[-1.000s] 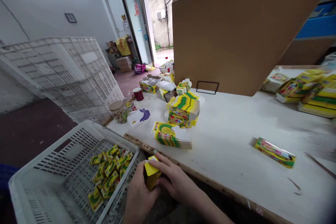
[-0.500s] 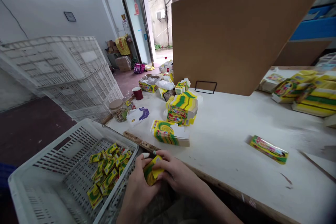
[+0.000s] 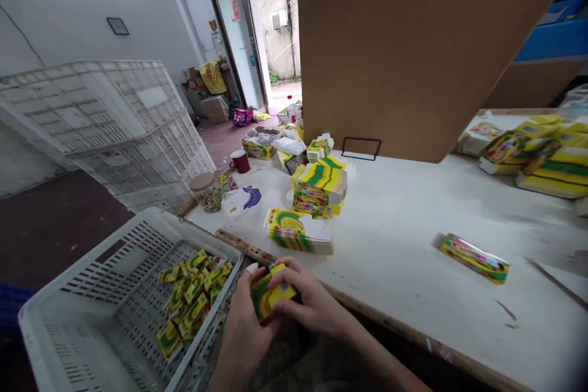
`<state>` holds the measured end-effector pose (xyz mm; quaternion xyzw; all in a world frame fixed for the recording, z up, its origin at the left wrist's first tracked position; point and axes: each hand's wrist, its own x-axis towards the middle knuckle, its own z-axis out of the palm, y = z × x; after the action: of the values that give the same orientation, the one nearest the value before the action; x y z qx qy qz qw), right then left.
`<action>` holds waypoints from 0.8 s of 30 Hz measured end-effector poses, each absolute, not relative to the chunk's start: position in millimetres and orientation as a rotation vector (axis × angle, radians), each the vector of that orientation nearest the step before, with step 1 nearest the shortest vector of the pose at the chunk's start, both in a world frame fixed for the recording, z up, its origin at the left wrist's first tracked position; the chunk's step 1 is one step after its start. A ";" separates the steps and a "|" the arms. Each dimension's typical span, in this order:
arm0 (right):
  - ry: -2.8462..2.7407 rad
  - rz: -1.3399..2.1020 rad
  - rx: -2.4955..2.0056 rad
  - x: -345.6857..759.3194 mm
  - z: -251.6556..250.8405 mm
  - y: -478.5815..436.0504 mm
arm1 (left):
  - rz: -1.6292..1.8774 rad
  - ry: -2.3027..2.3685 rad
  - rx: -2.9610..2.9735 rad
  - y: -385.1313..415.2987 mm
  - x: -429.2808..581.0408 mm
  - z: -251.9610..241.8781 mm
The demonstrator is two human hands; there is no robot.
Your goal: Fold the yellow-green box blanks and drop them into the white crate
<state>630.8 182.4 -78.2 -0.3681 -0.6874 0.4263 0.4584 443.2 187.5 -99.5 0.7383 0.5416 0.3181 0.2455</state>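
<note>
A small yellow and green carton is held between my two hands, just in front of the table's edge. My left hand grips its left side, with a white covering on one fingertip. From the right, my right hand has its fingers closed over the carton's top and near side. Below left, a white plastic crate holds several small yellow and green cartons. Past my hands, a stack of flat yellow cartons lies on the white table.
More flat cartons are piled behind. A single long carton lies to the right. A jar, a dark red mug and a large cardboard sheet stand farther back. Stacked white crates rise at left.
The carton has turned in my hands, showing more of its yellow face. My right hand's fingers have shifted along it. The view has tilted slightly.
</note>
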 end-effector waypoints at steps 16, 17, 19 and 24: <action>-1.903 1.125 -0.860 651.2 -70.3 185.5 | 1.034 1.576 2.265 193.4 446.6 -99.2; -1.946 1.162 -0.868 653.4 -68.9 186.1 | 1.037 1.578 2.298 193.3 447.6 -98.2; -1.947 1.220 -0.922 654.6 -68.9 186.5 | 1.085 1.571 2.380 191.8 451.6 -96.6; -1.682 1.283 -1.028 645.6 -78.7 182.0 | 1.253 1.618 2.526 186.8 463.5 -96.7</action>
<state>645.6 182.0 -78.7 -0.4034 -0.6599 0.5037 0.3847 463.5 186.8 -96.7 0.7759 0.4968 0.3849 -0.0548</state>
